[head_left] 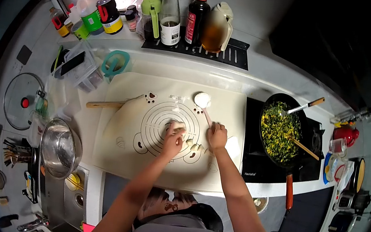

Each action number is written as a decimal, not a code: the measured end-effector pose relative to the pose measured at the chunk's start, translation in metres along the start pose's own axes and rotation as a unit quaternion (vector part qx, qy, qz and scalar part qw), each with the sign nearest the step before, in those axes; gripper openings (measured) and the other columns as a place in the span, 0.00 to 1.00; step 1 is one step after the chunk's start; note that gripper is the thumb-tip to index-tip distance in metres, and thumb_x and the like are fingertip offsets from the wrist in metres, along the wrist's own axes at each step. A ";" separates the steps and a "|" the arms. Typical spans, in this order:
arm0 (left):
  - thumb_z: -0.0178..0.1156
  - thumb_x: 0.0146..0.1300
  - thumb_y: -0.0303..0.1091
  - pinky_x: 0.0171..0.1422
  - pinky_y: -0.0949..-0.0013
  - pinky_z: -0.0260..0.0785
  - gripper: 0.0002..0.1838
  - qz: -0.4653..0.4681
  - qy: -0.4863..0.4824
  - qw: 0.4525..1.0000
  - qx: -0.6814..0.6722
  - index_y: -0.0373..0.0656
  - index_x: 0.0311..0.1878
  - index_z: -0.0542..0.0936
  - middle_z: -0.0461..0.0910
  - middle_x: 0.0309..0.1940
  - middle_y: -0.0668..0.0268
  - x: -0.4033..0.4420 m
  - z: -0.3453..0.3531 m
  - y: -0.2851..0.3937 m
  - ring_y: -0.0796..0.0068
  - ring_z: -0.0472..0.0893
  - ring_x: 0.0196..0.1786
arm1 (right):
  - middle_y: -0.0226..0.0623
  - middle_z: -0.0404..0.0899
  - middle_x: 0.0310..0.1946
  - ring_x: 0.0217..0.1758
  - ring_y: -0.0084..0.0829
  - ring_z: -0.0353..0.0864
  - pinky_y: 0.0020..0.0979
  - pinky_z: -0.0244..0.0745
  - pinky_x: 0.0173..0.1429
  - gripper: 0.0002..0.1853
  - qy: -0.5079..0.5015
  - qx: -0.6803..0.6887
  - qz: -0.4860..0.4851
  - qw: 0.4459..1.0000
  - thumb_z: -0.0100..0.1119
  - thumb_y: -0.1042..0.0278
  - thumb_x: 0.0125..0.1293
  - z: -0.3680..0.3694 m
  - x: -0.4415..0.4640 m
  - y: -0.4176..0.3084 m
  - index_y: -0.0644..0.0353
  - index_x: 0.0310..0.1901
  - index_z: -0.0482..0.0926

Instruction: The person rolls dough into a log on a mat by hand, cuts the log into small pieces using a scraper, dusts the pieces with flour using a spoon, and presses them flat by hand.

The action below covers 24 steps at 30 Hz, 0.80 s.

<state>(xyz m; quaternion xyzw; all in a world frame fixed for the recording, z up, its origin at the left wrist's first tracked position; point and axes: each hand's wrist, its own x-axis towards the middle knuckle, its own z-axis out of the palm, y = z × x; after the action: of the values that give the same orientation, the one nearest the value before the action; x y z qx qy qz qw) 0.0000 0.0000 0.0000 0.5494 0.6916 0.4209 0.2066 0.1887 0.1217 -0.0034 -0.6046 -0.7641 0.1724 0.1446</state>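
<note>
Over the ring pattern of the pale mat (118,154), my left hand (174,139) has its fingers bent and apart, their pale tips slightly blurred; I make out nothing held. My right hand (216,137) is closed around the pinkish handle of a spoon (206,117). White powder (202,100) fills the spoon's bowl, which points away from me. Between my hands, several small dough pieces (192,145) lie in a short row on the mat. A wooden rolling pin (106,105) rests at the mat's left side.
A pan (291,164) with chopped greens and yellow bits stands on the black stove (250,147) at right. On the left are a metal bowl (58,149), plastic containers (89,76) and the sink (56,197). Bottles (170,28) line the back ledge.
</note>
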 end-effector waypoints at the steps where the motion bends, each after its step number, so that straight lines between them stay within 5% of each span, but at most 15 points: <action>1: 0.56 0.56 0.19 0.46 0.69 0.73 0.21 0.077 0.011 0.996 0.037 0.44 0.53 0.82 0.59 0.70 0.47 -0.005 0.002 0.003 0.53 0.71 0.63 | 0.46 0.77 0.52 0.52 0.48 0.76 0.41 0.74 0.55 0.21 -0.018 -0.009 0.001 1.000 0.61 0.61 0.58 0.001 0.001 -0.005 0.59 0.53 0.77; 3: 0.56 0.58 0.19 0.43 0.71 0.74 0.19 0.092 0.099 0.990 0.046 0.44 0.52 0.82 0.67 0.65 0.51 0.014 0.016 0.005 0.60 0.78 0.51 | 0.44 0.79 0.47 0.46 0.45 0.78 0.40 0.75 0.52 0.18 -0.026 0.023 -0.009 0.999 0.60 0.64 0.58 0.001 0.032 0.000 0.60 0.51 0.78; 6: 0.57 0.61 0.21 0.46 0.72 0.73 0.15 -0.012 0.167 0.985 -0.049 0.41 0.51 0.81 0.73 0.58 0.57 0.007 0.020 0.013 0.67 0.80 0.43 | 0.37 0.81 0.34 0.35 0.34 0.78 0.33 0.73 0.46 0.13 -0.080 0.186 0.013 0.979 0.58 0.69 0.60 0.007 0.032 0.014 0.63 0.47 0.79; 8: 0.58 0.62 0.22 0.47 0.72 0.73 0.14 -0.051 0.172 0.976 -0.122 0.40 0.51 0.80 0.74 0.57 0.57 0.015 0.016 0.016 0.67 0.80 0.43 | 0.31 0.79 0.29 0.31 0.26 0.75 0.28 0.71 0.43 0.10 -0.156 0.346 0.060 0.923 0.56 0.71 0.63 0.009 0.030 0.019 0.65 0.45 0.80; 10: 0.59 0.63 0.26 0.52 0.70 0.72 0.16 -0.147 0.143 0.962 -0.179 0.40 0.55 0.78 0.74 0.56 0.55 0.027 0.011 0.022 0.64 0.79 0.47 | 0.28 0.77 0.29 0.31 0.21 0.71 0.25 0.68 0.40 0.09 -0.153 0.369 0.062 0.915 0.55 0.71 0.65 -0.007 0.013 0.010 0.65 0.44 0.80; 14: 0.64 0.61 0.37 0.63 0.58 0.65 0.24 -0.020 0.215 0.976 -0.033 0.46 0.61 0.74 0.69 0.59 0.54 0.050 0.028 0.045 0.53 0.71 0.57 | 0.25 0.75 0.27 0.28 0.17 0.67 0.21 0.64 0.34 0.07 -0.192 0.422 0.081 0.882 0.59 0.71 0.65 -0.049 -0.035 -0.012 0.64 0.42 0.80; 17: 0.68 0.57 0.40 0.58 0.59 0.67 0.28 0.085 0.153 0.974 0.147 0.48 0.61 0.75 0.70 0.58 0.57 0.055 0.018 0.066 0.54 0.72 0.55 | 0.25 0.75 0.27 0.27 0.17 0.67 0.22 0.63 0.32 0.07 -0.231 0.413 0.107 0.875 0.59 0.72 0.64 -0.063 -0.060 -0.015 0.63 0.41 0.80; 24: 0.68 0.54 0.41 0.43 0.63 0.73 0.18 0.139 0.056 0.966 0.209 0.55 0.49 0.81 0.73 0.42 0.71 0.056 0.026 0.037 0.65 0.75 0.44 | 0.29 0.76 0.28 0.30 0.20 0.70 0.24 0.66 0.36 0.10 -0.253 0.408 0.137 0.866 0.60 0.71 0.63 -0.072 -0.084 -0.003 0.64 0.43 0.81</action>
<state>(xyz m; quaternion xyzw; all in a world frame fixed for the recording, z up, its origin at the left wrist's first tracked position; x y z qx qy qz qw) 0.0239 0.0635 0.0250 0.6463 0.6918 0.3218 -0.0122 0.2358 0.0454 0.0614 -0.5260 -0.5454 0.6340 0.1548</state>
